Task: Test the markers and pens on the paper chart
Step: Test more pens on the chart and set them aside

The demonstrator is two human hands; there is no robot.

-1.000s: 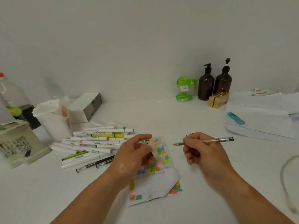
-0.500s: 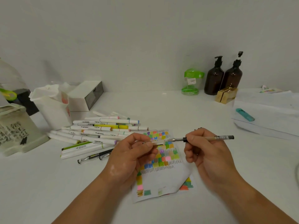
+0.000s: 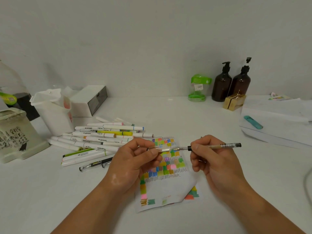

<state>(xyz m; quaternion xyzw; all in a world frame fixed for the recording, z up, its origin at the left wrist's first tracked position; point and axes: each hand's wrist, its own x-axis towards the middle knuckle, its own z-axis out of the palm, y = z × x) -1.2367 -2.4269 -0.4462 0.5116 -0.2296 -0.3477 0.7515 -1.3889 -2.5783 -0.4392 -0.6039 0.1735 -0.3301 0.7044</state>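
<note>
Pen [image 3: 214, 146] tip now meets clear cap [image 3: 163, 149] (two hands, one chart [image 3: 166, 173]).

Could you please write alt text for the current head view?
Over a colour-swatch chart on a white table, the right hand points a pen at a clear cap pinched in the left hand. White markers lie piled to the left.

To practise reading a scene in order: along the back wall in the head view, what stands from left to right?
White box → green jar → two brown pump bottles → gold box.
</note>
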